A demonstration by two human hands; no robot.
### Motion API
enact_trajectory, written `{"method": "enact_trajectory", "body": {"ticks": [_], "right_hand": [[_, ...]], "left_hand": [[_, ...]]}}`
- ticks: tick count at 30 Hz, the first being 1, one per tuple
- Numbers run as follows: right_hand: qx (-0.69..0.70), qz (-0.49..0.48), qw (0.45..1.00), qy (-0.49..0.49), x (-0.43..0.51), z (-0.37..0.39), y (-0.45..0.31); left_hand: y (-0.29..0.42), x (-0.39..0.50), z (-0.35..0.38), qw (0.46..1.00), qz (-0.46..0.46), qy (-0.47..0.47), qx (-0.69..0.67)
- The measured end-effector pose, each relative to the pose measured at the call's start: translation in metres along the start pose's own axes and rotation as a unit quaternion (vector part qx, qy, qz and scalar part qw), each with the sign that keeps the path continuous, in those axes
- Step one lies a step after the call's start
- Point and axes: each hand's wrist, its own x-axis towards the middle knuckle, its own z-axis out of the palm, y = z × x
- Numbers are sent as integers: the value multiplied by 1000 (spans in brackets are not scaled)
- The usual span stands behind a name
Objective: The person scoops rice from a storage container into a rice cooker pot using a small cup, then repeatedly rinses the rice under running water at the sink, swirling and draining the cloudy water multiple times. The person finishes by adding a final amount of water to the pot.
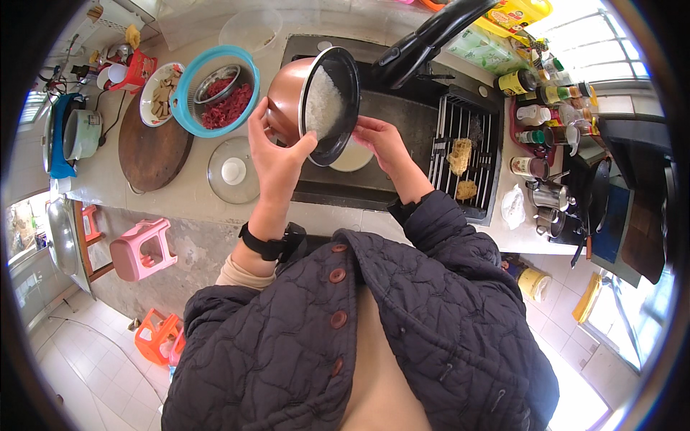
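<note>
A copper-coloured pot [294,94] with a dark inside is tilted on its side over the sink [409,124]. White rice grains [323,102] lie along its inner wall. My left hand [280,153] grips the pot's left side and lower rim, thumb near the rice. At the rim's lower right, my right hand [380,140] has its fingertips on the edge. Below the pot in the sink is a round vessel of cloudy whitish liquid [353,156], partly hidden. Above the sink hangs a black faucet [415,46]. A glass lid [233,175] with a white knob lies left of the sink.
A blue colander [253,89] holds red shredded food and a metal bowl. Near it are a patterned bowl [144,108] of brownish pieces and a round wooden board [156,153]. On the sink's right side, a metal rack [439,134] bears two scrubbers. Bottles and jars [531,116] stand further right.
</note>
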Motion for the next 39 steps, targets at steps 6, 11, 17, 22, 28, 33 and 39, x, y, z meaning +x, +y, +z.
{"method": "enact_trajectory", "body": {"ticks": [6,11,17,22,28,33,39], "right_hand": [[-114,-9,993,40,9,-14,14],[-509,-231,758,338,31,-72,-15],[-615,-235,688,307,43,-141,-87],[-623,-204,706,268,30,-139,-83],[-559,-297,713,303,22,-129,-51],[-483,-309,761,303,7,-117,-15],[-475,-237,801,277,-14,-101,13]], "left_hand": [[-9,2,7,998,-51,13,-45],[-27,10,-2,914,-323,-25,-246],[-52,-6,8,839,-363,-101,-393],[-57,-4,19,826,-353,-160,-410],[-48,-1,24,843,-328,-165,-394],[-43,1,23,852,-313,-174,-381],[-43,5,27,875,-290,-166,-351]]}}
